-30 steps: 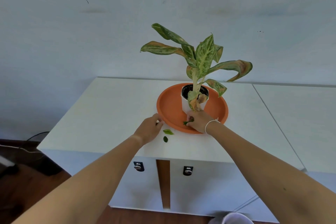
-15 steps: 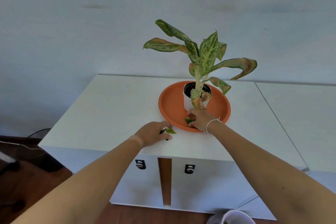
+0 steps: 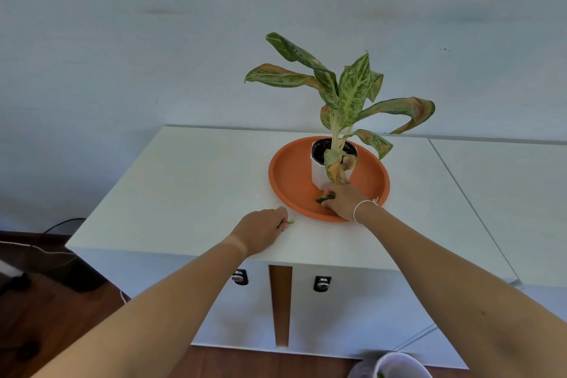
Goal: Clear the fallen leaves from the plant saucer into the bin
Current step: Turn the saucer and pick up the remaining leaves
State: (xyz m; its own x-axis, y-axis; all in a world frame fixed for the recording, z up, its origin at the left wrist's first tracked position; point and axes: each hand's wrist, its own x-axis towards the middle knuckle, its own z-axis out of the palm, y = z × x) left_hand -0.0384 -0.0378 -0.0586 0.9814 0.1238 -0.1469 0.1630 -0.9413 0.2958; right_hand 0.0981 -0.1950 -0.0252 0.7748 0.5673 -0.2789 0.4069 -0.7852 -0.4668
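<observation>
Reaching across the white cabinet top (image 3: 190, 181), my left hand (image 3: 260, 232) pinches a small green leaf (image 3: 290, 223) just outside the round orange plastic saucer (image 3: 291, 181). My right hand (image 3: 342, 201) pinches another green leaf (image 3: 321, 200) inside it, beside the white plant pot (image 3: 319, 173).
</observation>
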